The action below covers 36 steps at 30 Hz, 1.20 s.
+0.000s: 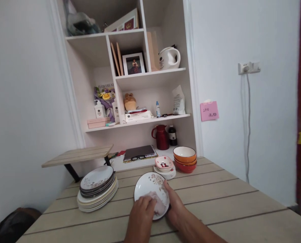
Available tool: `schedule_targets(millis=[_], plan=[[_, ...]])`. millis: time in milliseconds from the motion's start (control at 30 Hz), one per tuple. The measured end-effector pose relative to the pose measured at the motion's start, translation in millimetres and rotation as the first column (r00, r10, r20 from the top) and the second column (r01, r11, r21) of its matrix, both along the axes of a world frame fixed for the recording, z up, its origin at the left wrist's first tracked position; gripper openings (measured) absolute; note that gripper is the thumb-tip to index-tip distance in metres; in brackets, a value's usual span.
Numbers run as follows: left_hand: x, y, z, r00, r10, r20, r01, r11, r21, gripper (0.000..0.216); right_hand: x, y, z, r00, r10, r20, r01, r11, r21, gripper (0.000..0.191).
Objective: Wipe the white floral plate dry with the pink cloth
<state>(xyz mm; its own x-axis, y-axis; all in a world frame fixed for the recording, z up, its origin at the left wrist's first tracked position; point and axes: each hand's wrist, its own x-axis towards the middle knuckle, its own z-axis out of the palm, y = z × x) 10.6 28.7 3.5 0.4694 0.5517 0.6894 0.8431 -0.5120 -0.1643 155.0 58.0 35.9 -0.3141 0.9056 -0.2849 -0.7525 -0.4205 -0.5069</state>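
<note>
A white plate [143,185] with a floral print and dark rim is tilted up over the table, facing me. My right hand [175,207] grips its right edge, with the thumb on the front and the other fingers hidden behind. Against the lower part of the plate's face, my left hand [143,211] presses a pale pinkish cloth [158,203], its fingers closed on it. To the left stands a stack of plates [97,179], dark-rimmed ones on top of larger cream-edged ones.
Behind the plate sit a small patterned dish [164,162] on white saucers [169,174] and stacked orange and red bowls [185,159]. A raised wooden shelf [77,156] stands at the back left. Farther back are a red jug [162,137] and a dark laptop-like slab [139,152] in the wall unit.
</note>
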Motion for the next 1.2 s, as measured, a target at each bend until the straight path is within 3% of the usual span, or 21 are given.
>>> schedule_targets(millis=[133, 300, 467, 567, 633, 767, 833, 933, 1067, 1200], plan=[[14.2, 2.8, 9.2, 0.998, -0.062, -0.005, 0.062, 0.998, -0.01, 0.042, -2.4, -4.5, -4.8, 0.999, -0.002, 0.033, 0.0, 0.999, 0.036, 0.05], [20.8, 20.9, 23.9, 0.994, -0.083, -0.071, 0.094, 0.982, 0.164, 0.041, -1.1, -8.9, -11.7, 1.0, -0.019, 0.012, 0.019, 0.997, 0.07, 0.051], [-5.5, 37.3, 17.6, 0.997, 0.081, -0.008, -0.077, 0.974, 0.215, 0.042, 2.3, -5.1, -19.2, 0.996, 0.04, -0.078, -0.03, 0.993, 0.116, 0.052], [-21.3, 39.9, 10.8, 0.993, 0.108, 0.036, -0.113, 0.977, 0.18, 0.042, 6.1, -2.3, -23.4, 0.994, 0.047, -0.094, -0.036, 0.992, 0.12, 0.05], [-23.3, 37.6, 7.4, 0.997, 0.068, 0.043, -0.073, 0.987, 0.144, 0.038, 9.7, -0.3, -24.8, 0.993, 0.038, -0.116, -0.026, 0.994, 0.105, 0.046], [-3.9, 26.1, 1.7, 0.989, -0.146, 0.017, 0.144, 0.987, 0.073, 0.031, 15.4, 1.2, -24.7, 0.99, 0.024, -0.136, -0.014, 0.997, 0.076, 0.043], [10.3, 19.7, -0.4, 0.973, -0.233, 0.006, 0.232, 0.971, 0.059, 0.029, 15.3, -0.8, -23.8, 0.995, 0.011, -0.096, -0.004, 0.998, 0.065, 0.044], [23.8, 13.2, 0.6, 0.963, -0.268, 0.02, 0.266, 0.962, 0.068, 0.029, 11.3, -7.3, -21.4, 1.0, -0.001, 0.01, 0.0, 0.998, 0.068, 0.043], [18.8, 10.8, 13.2, 0.979, -0.178, 0.096, 0.163, 0.976, 0.146, 0.029, 5.3, -17.2, -16.9, 0.995, 0.015, 0.103, -0.026, 0.995, 0.099, 0.047], [-1.1, 11.0, 28.7, 0.975, 0.132, 0.179, -0.146, 0.987, 0.068, 0.033, 3.9, -20.7, -13.5, 0.989, 0.025, 0.144, -0.045, 0.99, 0.136, 0.052]])
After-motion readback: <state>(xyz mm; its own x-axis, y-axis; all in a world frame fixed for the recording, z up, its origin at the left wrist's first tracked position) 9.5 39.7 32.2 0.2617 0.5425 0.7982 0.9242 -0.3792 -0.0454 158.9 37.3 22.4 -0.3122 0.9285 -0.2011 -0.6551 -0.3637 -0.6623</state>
